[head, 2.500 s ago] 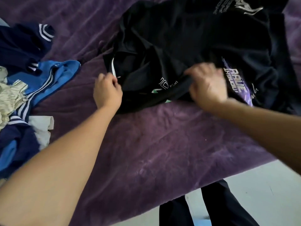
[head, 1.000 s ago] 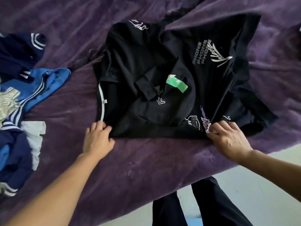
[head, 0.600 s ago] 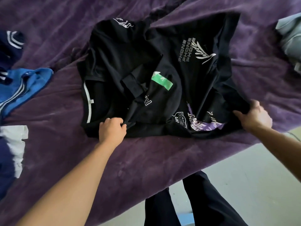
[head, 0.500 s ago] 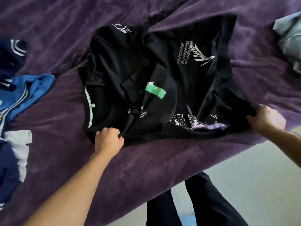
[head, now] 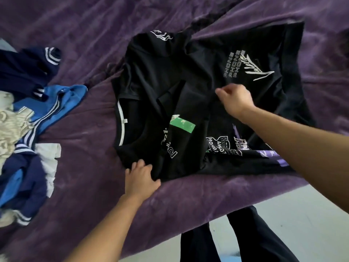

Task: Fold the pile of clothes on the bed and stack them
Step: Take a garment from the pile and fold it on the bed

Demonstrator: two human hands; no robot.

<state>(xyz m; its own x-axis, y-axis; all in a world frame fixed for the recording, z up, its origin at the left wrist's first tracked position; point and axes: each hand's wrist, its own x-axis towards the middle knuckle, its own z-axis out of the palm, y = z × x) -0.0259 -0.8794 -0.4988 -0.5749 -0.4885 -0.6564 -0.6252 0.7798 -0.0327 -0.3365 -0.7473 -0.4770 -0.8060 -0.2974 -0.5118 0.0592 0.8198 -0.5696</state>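
Note:
A black T-shirt (head: pixel 188 76) with white, green and purple prints lies spread and rumpled on the purple blanket (head: pixel 94 152). My left hand (head: pixel 140 178) grips its near left edge at the hem. My right hand (head: pixel 235 100) is over the middle of the shirt, fingers curled down onto the cloth; a pinch cannot be made out. A pile of unfolded clothes (head: pixel 28 129) in navy, blue, cream and white lies at the left of the bed.
The bed's near edge runs diagonally from lower left to right, with grey floor (head: pixel 311 224) beyond it. My legs in black trousers (head: pixel 239 241) stand at that edge.
My right hand let go of the shirt's right corner and moved left and up onto the middle of the shirt. My left hand stayed at the near left edge.

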